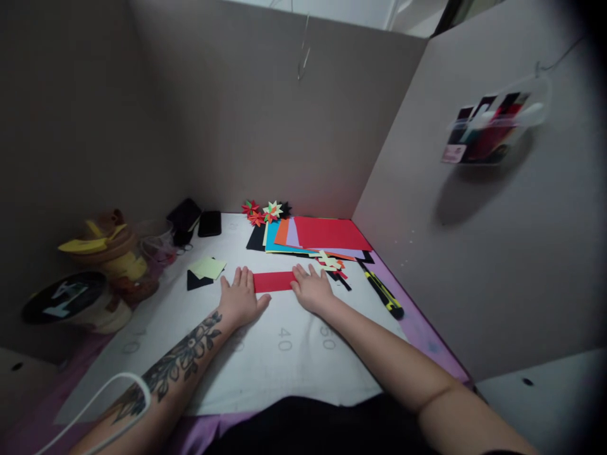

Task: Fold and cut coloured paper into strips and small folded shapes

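Note:
A red paper strip lies flat on the white sheet that covers the table. My left hand rests palm down on the strip's left end, fingers stretched out and thumb apart. On its right end lies my right hand, also flat with the fingers spread. Both ends of the strip are hidden under the hands. Left of my left hand are pale green paper pieces on a black paper piece. Small paper scraps in cream, orange, red and black lie just beyond my right hand.
Coloured paper sheets are stacked at the back. Folded paper stars sit beside them. A yellow-and-black utility knife lies at the right edge. Pots, a lidded tub and a black phone-like object stand left. Panels surround the table.

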`<state>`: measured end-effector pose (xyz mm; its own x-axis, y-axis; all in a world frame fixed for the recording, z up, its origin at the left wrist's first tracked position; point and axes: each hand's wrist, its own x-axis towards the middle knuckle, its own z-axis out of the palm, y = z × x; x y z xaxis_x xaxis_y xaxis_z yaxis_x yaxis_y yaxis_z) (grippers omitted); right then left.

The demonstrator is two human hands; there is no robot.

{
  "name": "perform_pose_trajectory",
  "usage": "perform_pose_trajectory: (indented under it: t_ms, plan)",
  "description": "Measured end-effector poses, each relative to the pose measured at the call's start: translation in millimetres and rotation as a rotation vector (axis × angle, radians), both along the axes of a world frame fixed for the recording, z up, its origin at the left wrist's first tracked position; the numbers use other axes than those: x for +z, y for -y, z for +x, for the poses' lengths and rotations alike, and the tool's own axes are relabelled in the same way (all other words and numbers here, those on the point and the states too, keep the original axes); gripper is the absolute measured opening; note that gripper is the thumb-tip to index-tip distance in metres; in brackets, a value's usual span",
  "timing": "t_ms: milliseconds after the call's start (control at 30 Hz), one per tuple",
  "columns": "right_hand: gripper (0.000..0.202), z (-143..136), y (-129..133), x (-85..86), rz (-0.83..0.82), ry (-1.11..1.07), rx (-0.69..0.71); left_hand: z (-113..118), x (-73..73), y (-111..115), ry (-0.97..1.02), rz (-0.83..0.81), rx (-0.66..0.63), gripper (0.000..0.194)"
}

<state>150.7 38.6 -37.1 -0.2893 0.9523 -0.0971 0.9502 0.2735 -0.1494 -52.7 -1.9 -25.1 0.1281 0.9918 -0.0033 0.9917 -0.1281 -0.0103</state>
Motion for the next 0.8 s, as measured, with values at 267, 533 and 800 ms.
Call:
perform_pose_trajectory:
  t_ms: [267,533,800]
  plan:
    - [0.055,1.0,-0.4,-3.0,0.026,0.05,-0.004,63.4,-2.9,-18.1,0.187,-0.096,-0.429,0.078]
    - [0.055,5.6,-0.1,-7.4,0.032,0.015,-0.022,-1.4,-3.3,-13.4,0.117,-0.071,-0.248,0.068]
    - [0.054,35.5,-2.7,3.9,0.17,-0.036,-0.096,-17.8,-2.5,-7.8,0.03,-0.045,-0.085,0.084]
